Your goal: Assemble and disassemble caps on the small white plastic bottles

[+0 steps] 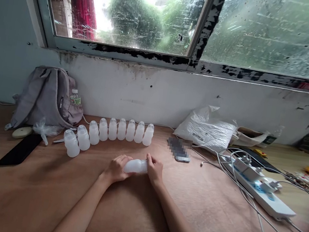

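A frosted white baby bottle [134, 166] lies on its side between my hands, just above the wooden table [116, 215]. My left hand [117, 167] is wrapped round its base end. At the other end, on the right, my right hand [154, 168] grips the cap end with thumb and fingers. Beyond my hands, several like bottles [112, 129] stand upright in a curved row. The nearest of them, a bottle [71, 143] at the row's left end, leans slightly in view. Fingers hide both ends of the held bottle in part.
A grey backpack [44, 95] leans at the back left, with a black phone-like slab [20, 150] before it. Behind my right hand lies a phone [180, 151], near a silvery plastic bag [207, 128]. A white power strip [264, 194] with trailing cables fills the right side.
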`<action>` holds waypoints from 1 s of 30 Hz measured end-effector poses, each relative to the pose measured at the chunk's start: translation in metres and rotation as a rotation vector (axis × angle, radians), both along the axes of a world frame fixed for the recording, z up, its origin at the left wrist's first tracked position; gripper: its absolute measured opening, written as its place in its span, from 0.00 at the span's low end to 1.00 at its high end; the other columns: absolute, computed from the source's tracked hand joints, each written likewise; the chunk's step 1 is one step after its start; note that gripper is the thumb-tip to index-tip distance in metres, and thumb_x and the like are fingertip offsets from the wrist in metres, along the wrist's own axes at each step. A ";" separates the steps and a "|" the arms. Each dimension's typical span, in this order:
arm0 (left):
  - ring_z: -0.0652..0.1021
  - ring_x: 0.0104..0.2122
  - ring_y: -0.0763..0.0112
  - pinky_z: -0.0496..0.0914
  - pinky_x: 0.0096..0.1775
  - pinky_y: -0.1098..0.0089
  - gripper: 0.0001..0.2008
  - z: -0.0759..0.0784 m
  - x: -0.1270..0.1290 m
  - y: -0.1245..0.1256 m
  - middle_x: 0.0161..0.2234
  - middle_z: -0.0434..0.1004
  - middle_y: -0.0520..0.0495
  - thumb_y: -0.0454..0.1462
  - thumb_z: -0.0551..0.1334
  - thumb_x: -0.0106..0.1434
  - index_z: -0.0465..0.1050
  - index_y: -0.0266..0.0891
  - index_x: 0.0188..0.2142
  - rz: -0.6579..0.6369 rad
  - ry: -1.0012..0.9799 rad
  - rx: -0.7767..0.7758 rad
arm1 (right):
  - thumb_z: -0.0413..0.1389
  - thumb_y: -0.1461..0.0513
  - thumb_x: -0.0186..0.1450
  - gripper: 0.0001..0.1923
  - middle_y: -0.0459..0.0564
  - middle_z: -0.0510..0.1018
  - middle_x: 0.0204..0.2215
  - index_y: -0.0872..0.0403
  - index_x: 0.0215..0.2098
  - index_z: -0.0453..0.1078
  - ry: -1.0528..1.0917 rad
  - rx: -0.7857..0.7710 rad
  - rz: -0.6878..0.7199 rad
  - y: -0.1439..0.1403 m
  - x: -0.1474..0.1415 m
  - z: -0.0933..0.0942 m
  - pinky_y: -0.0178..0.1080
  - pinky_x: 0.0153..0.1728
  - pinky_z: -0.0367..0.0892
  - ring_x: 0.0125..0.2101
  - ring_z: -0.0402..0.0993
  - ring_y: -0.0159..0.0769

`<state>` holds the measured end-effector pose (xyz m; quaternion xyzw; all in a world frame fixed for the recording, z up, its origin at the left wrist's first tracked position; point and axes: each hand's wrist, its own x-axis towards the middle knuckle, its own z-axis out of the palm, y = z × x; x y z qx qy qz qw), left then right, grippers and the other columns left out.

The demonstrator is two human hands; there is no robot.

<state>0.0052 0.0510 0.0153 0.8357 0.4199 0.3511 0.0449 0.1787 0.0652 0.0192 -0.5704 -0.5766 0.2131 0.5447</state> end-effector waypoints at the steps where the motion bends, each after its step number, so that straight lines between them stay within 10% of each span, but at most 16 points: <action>1: 0.74 0.34 0.63 0.69 0.37 0.66 0.19 0.002 0.002 -0.003 0.35 0.73 0.45 0.45 0.62 0.50 0.68 0.39 0.40 -0.001 -0.019 -0.026 | 0.47 0.52 0.58 0.22 0.44 0.62 0.10 0.55 0.11 0.60 -0.005 0.003 -0.022 0.001 0.002 0.000 0.32 0.17 0.51 0.15 0.58 0.30; 10: 0.72 0.23 0.72 0.63 0.25 0.74 0.18 0.022 0.010 -0.010 0.23 0.72 0.52 0.48 0.65 0.43 0.73 0.37 0.30 0.026 -0.185 -0.463 | 0.46 0.54 0.60 0.22 0.43 0.61 0.09 0.57 0.13 0.63 0.051 0.156 0.035 0.001 0.010 0.002 0.31 0.15 0.52 0.13 0.57 0.27; 20: 0.66 0.12 0.78 0.50 0.12 0.77 0.18 0.028 -0.010 -0.004 0.18 0.70 0.49 0.48 0.58 0.49 0.69 0.32 0.25 -0.358 -0.411 -1.357 | 0.43 0.59 0.63 0.21 0.46 0.67 0.12 0.57 0.16 0.66 -0.119 0.389 0.142 -0.019 0.007 0.012 0.31 0.16 0.55 0.13 0.62 0.28; 25: 0.68 0.16 0.77 0.54 0.14 0.78 0.16 0.033 -0.009 -0.007 0.21 0.70 0.52 0.45 0.63 0.46 0.69 0.34 0.30 -0.300 -0.377 -1.208 | 0.42 0.59 0.63 0.20 0.47 0.70 0.14 0.56 0.18 0.67 -0.166 0.426 0.116 -0.018 0.009 0.014 0.32 0.19 0.57 0.15 0.65 0.29; 30: 0.73 0.28 0.69 0.65 0.27 0.73 0.16 0.034 0.006 -0.015 0.28 0.73 0.51 0.41 0.63 0.46 0.70 0.38 0.36 -0.113 -0.179 -0.551 | 0.41 0.56 0.63 0.21 0.48 0.72 0.16 0.55 0.20 0.68 -0.173 0.332 0.000 -0.012 0.015 0.015 0.33 0.21 0.58 0.17 0.67 0.32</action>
